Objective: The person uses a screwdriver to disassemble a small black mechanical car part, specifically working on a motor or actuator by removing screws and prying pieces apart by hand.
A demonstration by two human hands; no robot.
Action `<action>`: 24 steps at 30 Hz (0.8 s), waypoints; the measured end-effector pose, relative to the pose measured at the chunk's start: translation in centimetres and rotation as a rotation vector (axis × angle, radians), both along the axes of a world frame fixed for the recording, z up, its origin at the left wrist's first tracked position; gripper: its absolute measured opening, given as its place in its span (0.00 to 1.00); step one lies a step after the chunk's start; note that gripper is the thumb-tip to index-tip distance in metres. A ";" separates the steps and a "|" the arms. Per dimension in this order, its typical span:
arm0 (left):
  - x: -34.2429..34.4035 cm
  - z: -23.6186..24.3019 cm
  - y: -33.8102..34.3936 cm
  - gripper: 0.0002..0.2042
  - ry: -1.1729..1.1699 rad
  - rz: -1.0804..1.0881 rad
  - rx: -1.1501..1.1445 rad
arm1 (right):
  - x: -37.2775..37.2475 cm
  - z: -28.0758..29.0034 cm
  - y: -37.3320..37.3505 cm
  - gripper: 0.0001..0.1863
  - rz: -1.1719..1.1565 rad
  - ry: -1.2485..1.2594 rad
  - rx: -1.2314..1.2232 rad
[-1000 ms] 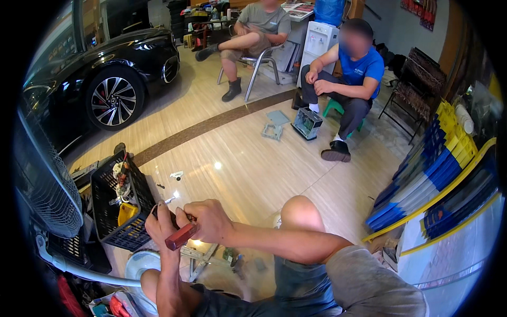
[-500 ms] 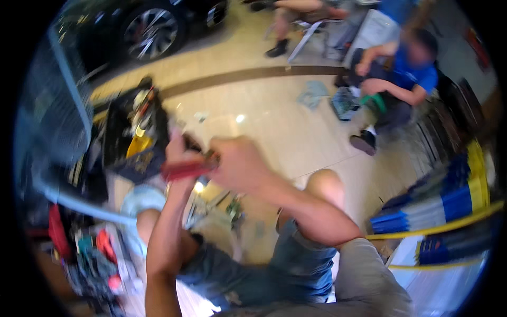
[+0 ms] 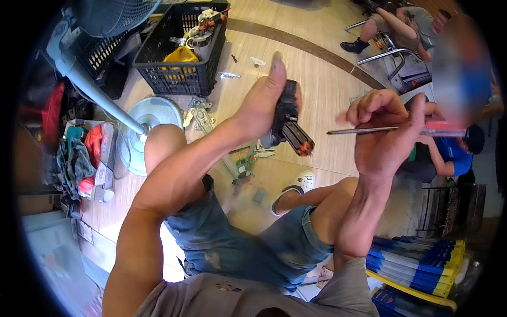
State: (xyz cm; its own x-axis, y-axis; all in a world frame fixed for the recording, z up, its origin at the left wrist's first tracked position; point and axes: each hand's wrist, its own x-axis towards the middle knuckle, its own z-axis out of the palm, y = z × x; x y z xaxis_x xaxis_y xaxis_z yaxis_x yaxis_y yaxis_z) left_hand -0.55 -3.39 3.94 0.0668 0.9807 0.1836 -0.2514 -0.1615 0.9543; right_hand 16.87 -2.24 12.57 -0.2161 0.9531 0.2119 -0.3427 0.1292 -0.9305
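Observation:
My left hand (image 3: 259, 103) is closed round a black plastic part (image 3: 287, 108), thumb pointing up. From the part's lower end sticks a dark ribbed piece with orange-red bits at its tip; its exact kind I cannot make out. To the right, apart from it, my right hand (image 3: 383, 142) holds a screwdriver (image 3: 343, 131). The screwdriver lies level across the palm under the thumb, its thin metal shaft toward the left hand and its see-through red handle to the right. Its tip does not touch the black part.
A black crate (image 3: 177, 74) of parts stands at the far left, beside a blue pedestal fan (image 3: 150, 113). Metal brackets (image 3: 203, 121) and a green circuit board (image 3: 245, 165) lie on the floor. At right are blue-and-yellow packages (image 3: 417, 264) and a seated person in blue (image 3: 454, 153).
My hands were together and have moved apart, the right one going right with the screwdriver. The black part stays in my left hand. The view has shifted.

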 end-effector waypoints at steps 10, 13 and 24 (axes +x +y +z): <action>0.1 -0.3 -0.8 0.42 -0.045 -0.171 0.088 | -0.8 0.6 -1.4 0.32 0.171 -0.094 0.316; 0.3 -0.2 -0.7 0.43 -0.004 -0.178 0.090 | -2.2 -0.5 -2.1 0.28 -0.002 -0.049 0.359; 0.4 -2.2 0.0 0.39 -0.095 -0.350 0.045 | -2.5 -1.2 -1.6 0.29 0.093 -0.324 0.596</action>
State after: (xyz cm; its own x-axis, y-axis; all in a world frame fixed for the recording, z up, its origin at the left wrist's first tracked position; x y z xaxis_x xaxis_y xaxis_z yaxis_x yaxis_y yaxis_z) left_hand -0.11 -3.36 1.70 0.3779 0.8923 0.2471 -0.3858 -0.0908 0.9181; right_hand 14.35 -3.86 11.37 -0.4329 0.6678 0.6056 -0.0932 0.6350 -0.7669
